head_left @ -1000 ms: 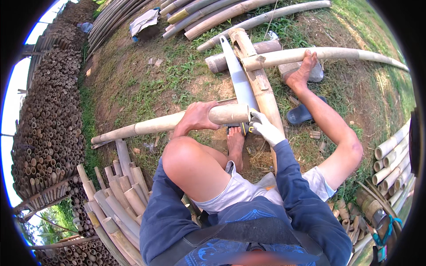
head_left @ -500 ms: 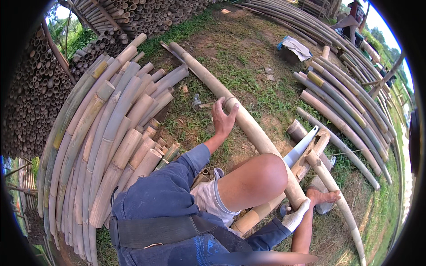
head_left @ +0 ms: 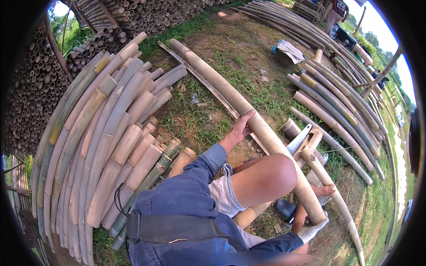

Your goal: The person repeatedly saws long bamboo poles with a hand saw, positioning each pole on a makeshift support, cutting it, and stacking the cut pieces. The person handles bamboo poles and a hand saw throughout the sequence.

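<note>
A long, pale bamboo pole (head_left: 266,133) slants from the far middle to my right side, passing beside my raised knee. My bare left hand (head_left: 242,126) grips its middle from the left, fingers curled about it. At the near end, my right hand (head_left: 313,230) in a whitish glove is closed around the pole's underside. A narrow split bamboo strip (head_left: 213,88) lies on the ground along the pole's left. Beyond the pole, a flat pale blade (head_left: 298,139), seemingly a saw, leans by a notched bamboo piece (head_left: 314,139). My bare foot (head_left: 325,190) touches a thinner bamboo pole (head_left: 339,199).
A large pile of bamboo poles (head_left: 106,133) lies on the left, with stacked bamboo ends (head_left: 40,102) behind. More poles (head_left: 341,111) lie at the right. A dark sandal (head_left: 285,210) is near my foot. A person (head_left: 335,15) stands at the far right.
The pole's near end has swung right and lifted off my knee's side, exposing the split strip. My left hand has slid nearer along it; my right hand moved with its end.
</note>
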